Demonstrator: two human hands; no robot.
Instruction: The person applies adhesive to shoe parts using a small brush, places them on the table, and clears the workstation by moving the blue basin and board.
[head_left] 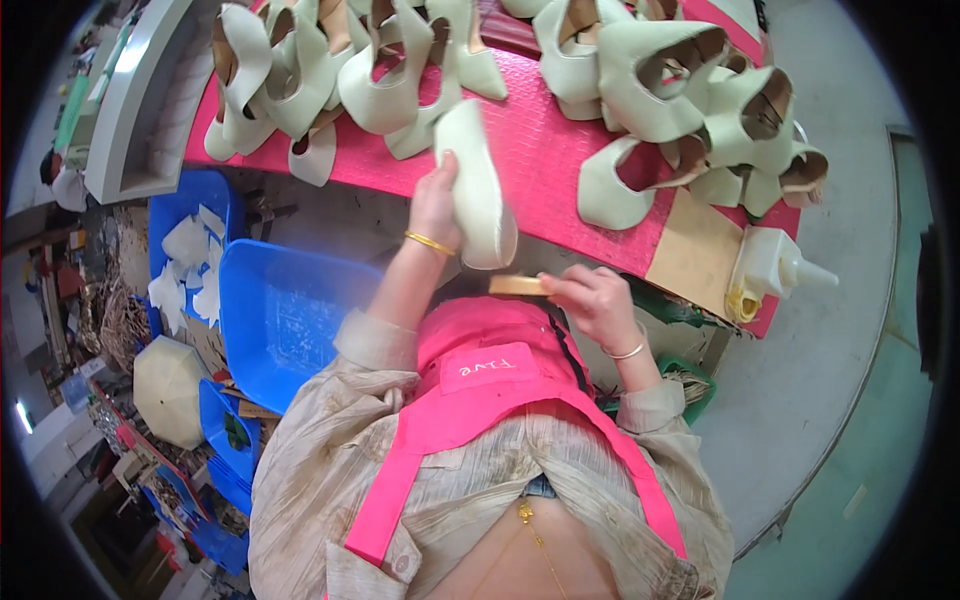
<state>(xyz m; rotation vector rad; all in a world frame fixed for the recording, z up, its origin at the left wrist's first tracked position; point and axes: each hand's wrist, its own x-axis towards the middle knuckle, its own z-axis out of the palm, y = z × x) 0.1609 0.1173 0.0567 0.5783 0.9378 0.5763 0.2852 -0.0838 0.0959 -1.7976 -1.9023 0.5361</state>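
Observation:
My left hand (436, 208) is closed on a pale green shoe (476, 200), held upright in front of the pink table's near edge. The shoe's smooth outer side shows, slightly blurred. My right hand (596, 306) pinches one end of a short, flat, yellowish bar (518, 286) that looks like wood. This bar sits just below the shoe's lower end, close to it; whether they touch I cannot tell. Above my left hand, several more pale green shoes (382, 85) stand in a cluster. Another group of the same shoes (655, 85) is heaped at the right.
The pink tabletop (525, 150) carries a brown board (695, 250) and a white squeeze bottle (770, 268) with a pointed nozzle at its right end. Below left are a blue bin (285, 320) and another blue bin (222, 195) with white scraps. A grey machine housing (140, 100) borders the table.

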